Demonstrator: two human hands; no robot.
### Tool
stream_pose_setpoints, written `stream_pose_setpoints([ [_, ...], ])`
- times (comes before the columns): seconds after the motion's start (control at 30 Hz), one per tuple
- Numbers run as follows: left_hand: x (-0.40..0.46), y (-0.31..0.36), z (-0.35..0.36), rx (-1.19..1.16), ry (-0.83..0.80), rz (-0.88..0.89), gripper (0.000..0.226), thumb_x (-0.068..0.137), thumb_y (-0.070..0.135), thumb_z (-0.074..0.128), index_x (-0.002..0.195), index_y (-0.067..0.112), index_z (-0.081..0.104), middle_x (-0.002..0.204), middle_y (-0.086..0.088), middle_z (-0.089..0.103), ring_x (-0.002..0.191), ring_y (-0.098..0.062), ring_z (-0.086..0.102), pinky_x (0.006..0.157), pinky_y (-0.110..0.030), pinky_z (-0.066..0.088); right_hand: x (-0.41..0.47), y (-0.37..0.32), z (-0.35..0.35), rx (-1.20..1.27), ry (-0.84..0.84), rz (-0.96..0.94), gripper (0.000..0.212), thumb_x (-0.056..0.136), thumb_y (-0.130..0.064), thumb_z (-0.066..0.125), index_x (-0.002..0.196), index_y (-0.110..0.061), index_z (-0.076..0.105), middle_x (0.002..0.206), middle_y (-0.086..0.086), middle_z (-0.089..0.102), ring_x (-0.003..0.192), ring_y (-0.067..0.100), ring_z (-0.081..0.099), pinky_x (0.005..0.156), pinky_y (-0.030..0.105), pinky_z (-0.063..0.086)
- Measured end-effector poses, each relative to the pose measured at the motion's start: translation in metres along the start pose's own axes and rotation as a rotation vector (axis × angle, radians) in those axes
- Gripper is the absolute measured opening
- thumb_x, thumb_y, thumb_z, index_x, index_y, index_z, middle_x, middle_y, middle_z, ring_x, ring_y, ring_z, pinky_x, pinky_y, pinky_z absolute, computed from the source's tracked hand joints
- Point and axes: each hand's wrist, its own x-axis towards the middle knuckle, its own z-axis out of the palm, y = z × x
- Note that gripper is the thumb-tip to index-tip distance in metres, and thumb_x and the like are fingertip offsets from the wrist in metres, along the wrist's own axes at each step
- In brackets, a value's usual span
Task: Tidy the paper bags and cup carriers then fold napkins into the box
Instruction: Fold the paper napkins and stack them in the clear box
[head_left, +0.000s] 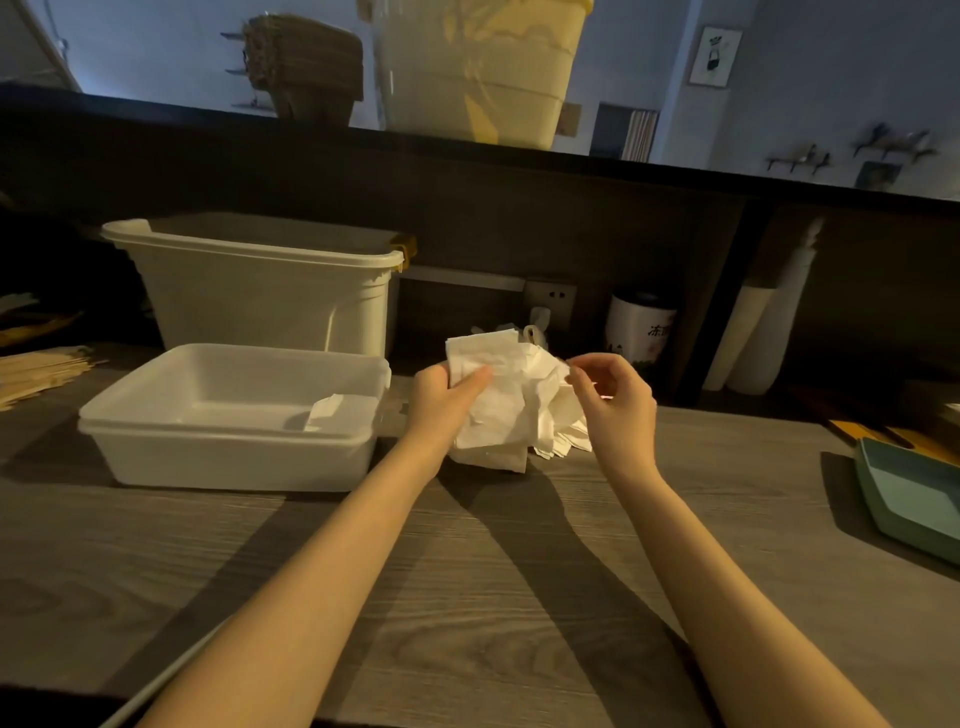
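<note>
Your left hand (451, 393) grips the napkin wad (511, 400); right hand (613, 397) pinches one edge. Pull hard, it likely tears or drags extras.

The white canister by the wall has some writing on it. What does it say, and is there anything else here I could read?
White canister: "冻" is the first character; the rest turns out of sight round the side.
Framed picture on the far wall: a dark figure only; any words are too small to tell.
Napkins, shallow box and tall bin: no text visible.
</note>
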Motion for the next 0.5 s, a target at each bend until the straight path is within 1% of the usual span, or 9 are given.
stream_pose_setpoints([
  [0.07,0.002,-0.001,0.0,-0.009,0.052,-0.005,0.024,0.09,0.024,0.059,0.109,0.011,0.057,0.099,0.001,0.059,0.093,-0.013,0.059,0.07,-0.024,0.051,0.0,0.009,-0.001,-0.23,0.002,-0.063,0.015,0.091,-0.017,0.059,0.106,-0.016,0.063,0.101,-0.002,0.065,0.087,0.006,0.056,0.068,0.012,0.043],
  [0.17,0.002,-0.001,-0.002,-0.013,0.067,-0.017,0.024,0.091,0.024,0.057,0.111,0.011,0.057,0.1,0.001,0.059,0.091,-0.012,0.057,0.07,-0.024,0.051,0.0,0.018,-0.001,-0.553,-0.066,-0.144,0.032,0.09,-0.022,0.061,0.121,-0.02,0.057,0.118,0.0,0.055,0.107,0.016,0.05,0.079,0.026,0.043],
  [0.23,0.003,0.0,-0.002,-0.021,0.069,-0.023,0.025,0.092,0.024,0.056,0.113,0.01,0.056,0.1,0.001,0.058,0.091,-0.012,0.056,0.072,-0.025,0.05,0.001,0.019,0.001,-0.646,-0.116,-0.211,0.044,0.089,-0.022,0.063,0.131,-0.024,0.05,0.124,0.004,0.051,0.111,0.02,0.048,0.083,0.028,0.043],
  [0.3,0.003,0.001,-0.002,-0.029,0.071,-0.03,0.026,0.092,0.024,0.055,0.114,0.01,0.056,0.1,0.002,0.057,0.092,-0.012,0.055,0.071,-0.024,0.049,0.0,0.018,0.003,-0.713,-0.15,-0.316,0.049,0.089,-0.017,0.063,0.135,-0.026,0.048,0.12,0.007,0.051,0.106,0.022,0.05,0.078,0.026,0.04],
  [0.33,0.003,0.001,-0.001,-0.031,0.072,-0.036,0.025,0.092,0.024,0.055,0.114,0.011,0.055,0.1,0.003,0.056,0.092,-0.012,0.055,0.071,-0.023,0.049,0.0,0.018,0.004,-0.75,-0.16,-0.376,0.049,0.088,-0.013,0.064,0.133,-0.026,0.05,0.115,0.009,0.052,0.101,0.023,0.052,0.075,0.025,0.039],
  [0.4,0.002,0.001,-0.001,-0.042,0.069,-0.047,0.024,0.092,0.024,0.055,0.114,0.013,0.055,0.1,0.003,0.056,0.092,-0.012,0.055,0.071,-0.023,0.049,0.0,0.019,0.007,-0.803,-0.163,-0.464,0.048,0.08,-0.004,0.071,0.123,-0.021,0.059,0.103,0.013,0.057,0.088,0.027,0.056,0.066,0.028,0.04],
  [0.43,0.002,0.001,-0.001,-0.041,0.067,-0.051,0.024,0.092,0.023,0.055,0.114,0.013,0.055,0.101,0.003,0.057,0.093,-0.012,0.055,0.071,-0.023,0.049,0.001,0.019,0.008,-0.815,-0.148,-0.494,0.046,0.074,-0.003,0.076,0.116,-0.018,0.064,0.097,0.014,0.058,0.081,0.028,0.057,0.063,0.03,0.042],
  [0.5,0.002,0.001,-0.001,-0.031,0.066,-0.058,0.026,0.093,0.023,0.054,0.116,0.011,0.055,0.104,0.001,0.057,0.095,-0.014,0.056,0.071,-0.023,0.049,0.002,0.021,0.008,-0.821,-0.114,-0.533,0.035,0.068,-0.006,0.082,0.099,-0.014,0.068,0.089,0.013,0.058,0.073,0.027,0.057,0.059,0.034,0.045],
])
